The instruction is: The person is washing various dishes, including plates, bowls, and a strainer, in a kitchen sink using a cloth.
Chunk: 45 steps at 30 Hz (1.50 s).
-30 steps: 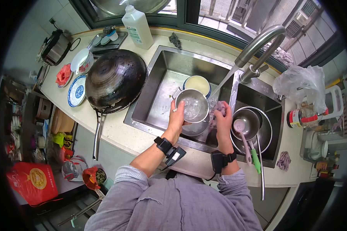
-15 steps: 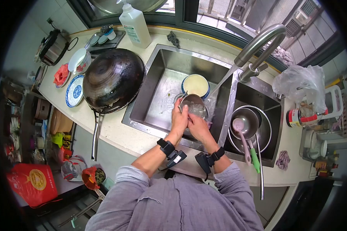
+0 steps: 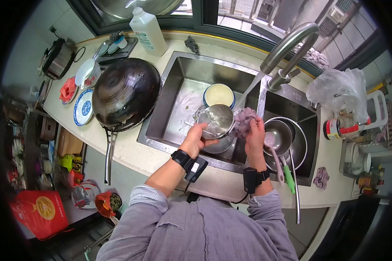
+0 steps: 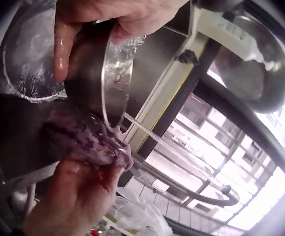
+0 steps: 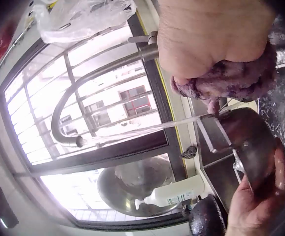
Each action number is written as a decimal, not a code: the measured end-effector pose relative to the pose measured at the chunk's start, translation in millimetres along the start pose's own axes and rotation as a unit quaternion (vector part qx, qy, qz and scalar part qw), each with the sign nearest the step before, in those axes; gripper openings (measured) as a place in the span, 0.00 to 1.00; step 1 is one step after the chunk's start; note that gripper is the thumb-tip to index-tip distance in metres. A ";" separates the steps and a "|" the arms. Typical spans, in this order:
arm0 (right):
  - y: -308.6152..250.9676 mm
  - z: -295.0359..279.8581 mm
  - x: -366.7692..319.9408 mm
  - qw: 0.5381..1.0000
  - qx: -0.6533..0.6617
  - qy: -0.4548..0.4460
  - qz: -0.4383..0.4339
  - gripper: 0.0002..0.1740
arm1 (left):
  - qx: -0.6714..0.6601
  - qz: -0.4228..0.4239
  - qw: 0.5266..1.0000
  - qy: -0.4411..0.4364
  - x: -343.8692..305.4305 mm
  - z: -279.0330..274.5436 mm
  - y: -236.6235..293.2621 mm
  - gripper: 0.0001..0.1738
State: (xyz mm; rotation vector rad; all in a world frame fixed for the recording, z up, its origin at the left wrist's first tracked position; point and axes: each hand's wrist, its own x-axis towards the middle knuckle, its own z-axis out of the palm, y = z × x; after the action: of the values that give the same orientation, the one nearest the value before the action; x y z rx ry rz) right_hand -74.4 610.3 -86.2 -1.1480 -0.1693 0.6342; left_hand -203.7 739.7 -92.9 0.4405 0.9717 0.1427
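A small metal pot (image 3: 217,119) with wire handles is tilted over the left sink basin. The left hand (image 3: 194,140) grips it, thumb at the rim and fingers along the outside, as the left wrist view shows. In the right hand (image 3: 255,141) is a bunched purple cloth (image 3: 245,119), pinched and touching or close to the pot's right side; the right wrist view shows the cloth (image 5: 228,78) under the curled fingers. Water runs from the faucet (image 3: 292,41) beside them. Below the pot lies a wet metal vessel (image 3: 220,145), partly hidden.
A cream-coloured bowl (image 3: 219,95) sits in the left basin. The right basin holds pans (image 3: 279,135) and ladles. An upturned black wok (image 3: 125,93) lies left of the sink, with a soap bottle (image 3: 148,32) behind. A plastic bag (image 3: 339,93) lies at the right.
The right hand reached across to the pot beside the left hand, then drew back right with the cloth. The pot tipped and turned between frames. The view shifted slightly.
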 end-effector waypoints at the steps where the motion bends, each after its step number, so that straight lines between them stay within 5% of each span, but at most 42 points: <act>1: 0.2 6.4 -2.7 0.999 0.026 -0.009 0.022 0.13 | -0.026 -0.020 0.999 -0.032 9.7 -5.6 -9.4 0.19; 6: 21.5 16.9 -17.6 0.987 0.087 -0.073 0.114 0.16 | -0.038 -0.066 0.994 -0.075 0.6 24.3 -20.5 0.16; 10: 23.0 20.1 -40.0 0.974 0.071 -0.082 0.197 0.18 | -0.063 -0.034 0.997 0.019 13.9 17.1 -22.4 0.12; 13: 5.3 26.6 -48.2 0.974 0.065 -0.079 0.200 0.20 | 0.000 0.046 0.998 0.038 22.4 -8.1 -21.3 0.10; 18: -7.3 29.4 -14.9 0.989 0.002 -0.120 0.088 0.22 | 0.026 0.046 0.997 0.055 -2.4 8.9 -20.3 0.06; 23: -2.2 27.3 -12.2 0.984 0.066 -0.110 0.123 0.22 | 0.052 -0.062 0.997 -0.015 3.3 6.9 -21.3 0.10; 25: 8.2 33.8 -28.0 0.992 0.006 -0.090 0.088 0.23 | 0.041 -0.083 0.995 -0.026 22.3 -6.1 -24.9 0.11; 27: 8.8 43.3 -45.0 0.992 -0.044 -0.091 0.072 0.27 | -0.172 -0.146 0.962 -0.152 42.9 -21.1 -29.0 0.14; 28: 18.4 45.5 -50.9 0.992 -0.090 -0.084 0.023 0.30 | -0.172 -0.146 0.962 -0.153 46.1 -18.7 -32.2 0.14; 30: 35.3 44.8 -54.2 0.905 -0.350 -0.095 -0.223 0.31 | -0.126 -0.064 0.988 -0.061 17.5 10.4 -24.7 0.16; 31: 33.5 44.8 -54.3 0.905 -0.349 -0.094 -0.224 0.31 | -0.044 0.037 0.993 -0.100 -21.1 24.7 -18.0 0.18; 32: 29.5 44.6 -54.3 0.855 -0.408 -0.121 -0.295 0.29 | -0.042 0.037 0.993 -0.100 -19.2 25.1 -18.0 0.18; 33: 25.3 43.6 -54.4 0.796 -0.462 -0.147 -0.363 0.27 | -0.088 -0.029 0.992 -0.082 -13.7 24.3 -19.7 0.18; 34: 21.0 42.7 -50.6 0.796 -0.461 -0.146 -0.364 0.27 | -0.133 -0.095 0.985 -0.062 -5.4 20.6 -22.3 0.17; 35: 15.5 42.2 -42.9 0.812 -0.433 -0.139 -0.367 0.24 | -0.134 -0.129 0.965 -0.186 21.7 -12.4 -30.8 0.16; 36: 7.7 44.3 -35.8 0.826 -0.405 -0.132 -0.369 0.21 | -0.133 -0.130 0.965 -0.185 12.7 -5.4 -28.0 0.16; 38: -10.9 49.5 -20.8 0.840 -0.385 -0.114 -0.366 0.16 | -0.070 -0.190 0.977 -0.066 -2.1 11.1 -23.7 0.14; 40: -21.7 47.2 -5.2 0.944 -0.271 -0.128 -0.135 0.15 | -0.087 -0.211 0.969 -0.092 -0.9 10.7 -27.3 0.12; 42: -14.9 39.0 9.1 0.959 -0.225 -0.131 -0.110 0.15 | -0.044 -0.200 0.973 -0.106 -3.1 16.6 -29.5 0.11; 45: -12.3 30.7 -1.0 0.977 0.053 -0.079 0.190 0.23 | -0.028 -0.148 0.984 -0.092 -4.8 26.3 -34.5 0.08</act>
State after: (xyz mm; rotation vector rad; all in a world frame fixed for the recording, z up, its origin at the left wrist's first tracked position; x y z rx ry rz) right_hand -84.0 631.0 -62.3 -1.0337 -0.0496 1.0624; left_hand -187.4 699.2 -91.0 0.2474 0.8376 -0.1375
